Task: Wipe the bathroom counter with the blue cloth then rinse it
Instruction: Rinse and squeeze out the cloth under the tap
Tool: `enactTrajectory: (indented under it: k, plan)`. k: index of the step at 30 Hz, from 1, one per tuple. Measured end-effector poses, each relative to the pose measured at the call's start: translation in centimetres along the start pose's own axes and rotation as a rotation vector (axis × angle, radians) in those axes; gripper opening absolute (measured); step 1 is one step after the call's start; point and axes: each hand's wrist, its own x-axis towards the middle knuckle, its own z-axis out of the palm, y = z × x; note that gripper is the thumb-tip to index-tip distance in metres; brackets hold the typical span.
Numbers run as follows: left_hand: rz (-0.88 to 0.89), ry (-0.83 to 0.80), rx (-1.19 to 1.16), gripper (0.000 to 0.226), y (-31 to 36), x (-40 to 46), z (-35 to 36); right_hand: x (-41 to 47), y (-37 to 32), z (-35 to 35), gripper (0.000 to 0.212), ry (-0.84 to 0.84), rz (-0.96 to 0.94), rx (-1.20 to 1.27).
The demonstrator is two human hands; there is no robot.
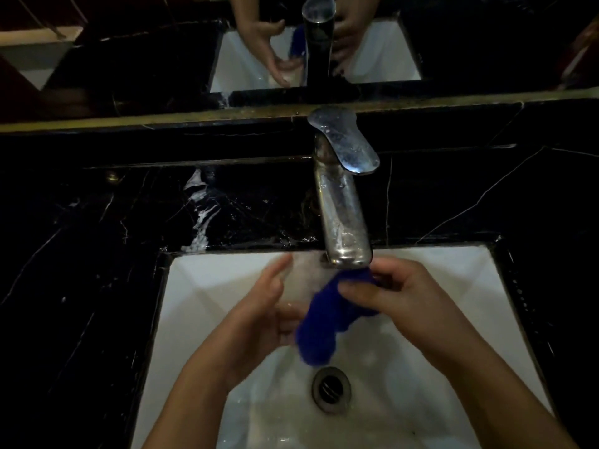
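Observation:
The blue cloth (324, 322) hangs bunched over the white sink (201, 286), just below the spout of the chrome tap (343, 222). My right hand (398, 296) pinches the cloth's upper end right under the spout. My left hand (262, 315) is beside the cloth on its left, palm turned toward it, fingers fairly straight and blurred; whether it touches the cloth is unclear. The black marble counter (97, 254) surrounds the sink, with white wet streaks behind the sink's left corner.
The sink drain (331, 388) lies directly below the hanging cloth. The tap's lever handle (346, 140) points to the back right. A mirror (129, 53) above the gold-trimmed ledge reflects both hands, the tap and the sink.

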Motion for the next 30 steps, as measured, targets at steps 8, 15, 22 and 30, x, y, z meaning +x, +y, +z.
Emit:
enactTrajectory:
  k: [8, 15, 22, 30]
  plan:
    - [0.217, 0.092, -0.519, 0.106, -2.5, -0.5, 3.4, 1.0, -0.3, 2.0, 0.032, 0.235, 0.177, 0.348]
    - [0.094, 0.348, -0.196, 0.09, -1.8, -0.9, 3.7, 0.7, 0.9, 2.3, 0.064, 0.291, 0.134, 0.143]
    - [0.339, 0.481, -0.015, 0.052, -1.2, -1.1, 4.2, 0.8, 1.2, 1.7, 0.021, 0.128, 0.016, -0.432]
    - [0.292, 0.269, 0.509, 0.012, 1.1, -1.1, 3.9, 0.6, 1.8, 0.4, 0.005, -0.035, 0.095, -0.63]
